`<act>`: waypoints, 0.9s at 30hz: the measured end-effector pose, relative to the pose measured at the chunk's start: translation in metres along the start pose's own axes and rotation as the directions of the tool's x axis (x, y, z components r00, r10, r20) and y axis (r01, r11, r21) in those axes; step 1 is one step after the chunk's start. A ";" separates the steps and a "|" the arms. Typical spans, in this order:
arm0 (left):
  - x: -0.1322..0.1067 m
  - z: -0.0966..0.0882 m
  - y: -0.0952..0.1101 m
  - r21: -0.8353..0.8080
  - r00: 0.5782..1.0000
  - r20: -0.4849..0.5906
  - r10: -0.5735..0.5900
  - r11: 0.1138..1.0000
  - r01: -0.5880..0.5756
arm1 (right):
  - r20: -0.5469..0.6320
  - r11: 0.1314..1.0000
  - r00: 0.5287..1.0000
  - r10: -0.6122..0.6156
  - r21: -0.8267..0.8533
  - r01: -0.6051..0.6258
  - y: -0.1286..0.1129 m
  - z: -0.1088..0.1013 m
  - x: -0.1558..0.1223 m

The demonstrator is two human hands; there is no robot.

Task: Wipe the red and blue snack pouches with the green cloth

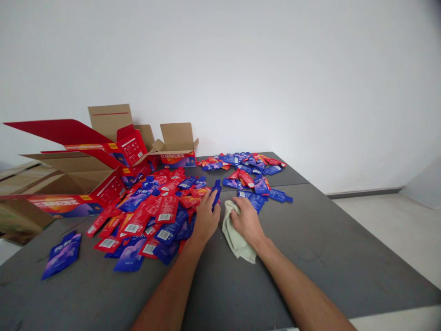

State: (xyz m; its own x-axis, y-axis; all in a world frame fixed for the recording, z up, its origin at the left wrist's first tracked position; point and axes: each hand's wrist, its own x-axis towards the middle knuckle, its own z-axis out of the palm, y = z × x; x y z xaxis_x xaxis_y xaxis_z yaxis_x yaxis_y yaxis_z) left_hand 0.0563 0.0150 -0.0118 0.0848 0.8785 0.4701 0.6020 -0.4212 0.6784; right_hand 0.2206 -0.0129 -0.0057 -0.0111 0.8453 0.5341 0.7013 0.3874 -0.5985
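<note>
My left hand (206,217) is at the right edge of a big heap of red and blue pouches (138,216). Its fingers are closed on a blue pouch (217,189), whose spout end points up and away from me. Beside it, my right hand (247,221) grips a pale green cloth (237,241) that hangs down onto the grey table. Just beyond the right hand lies a flat blue pouch (254,200). One more blue pouch (62,253) rests apart at the far left.
Open red cartons (127,147) stand at the left and back, flaps up; a smaller open carton (178,158) is behind the heap. A second pouch pile (241,162) lies at the table's (310,257) far end. A white wall rises behind.
</note>
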 end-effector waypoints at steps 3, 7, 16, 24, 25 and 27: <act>0.001 -0.002 -0.010 0.258 1.000 -0.019 0.002 0.966 0.003 | -0.017 0.986 0.993 0.114 -0.121 -0.115 0.017 -0.008 0.006; 0.001 -0.005 -0.026 0.402 0.998 -0.041 -0.045 0.914 0.057 | -0.022 0.954 0.984 0.178 -0.243 -0.178 0.042 -0.017 0.011; -0.003 -0.002 -0.028 0.009 0.979 -0.181 -0.093 0.995 0.096 | -0.028 0.835 0.952 0.305 -0.473 -0.282 0.050 -0.009 -0.001; -0.012 0.023 -0.010 -0.143 0.982 0.186 -0.045 0.987 0.072 | 0.234 0.965 0.968 0.086 -0.260 -0.023 0.036 -0.003 -0.001; -0.014 0.026 -0.010 -0.144 0.978 0.199 -0.066 0.985 0.095 | 0.255 0.974 0.965 0.067 -0.225 -0.008 0.035 -0.002 -0.001; -0.018 0.029 -0.010 -0.174 0.972 0.213 -0.095 0.976 0.133 | 0.286 0.988 0.958 0.035 -0.151 0.009 0.033 0.000 -0.002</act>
State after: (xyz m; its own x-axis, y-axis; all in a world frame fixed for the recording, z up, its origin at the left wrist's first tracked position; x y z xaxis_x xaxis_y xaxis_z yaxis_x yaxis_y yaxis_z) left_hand 0.0724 0.0096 -0.0435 0.1945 0.9422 0.2726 0.4607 -0.3331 0.8227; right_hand 0.2436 -0.0015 -0.0263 -0.1900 0.9283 0.3197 0.8007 0.3349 -0.4966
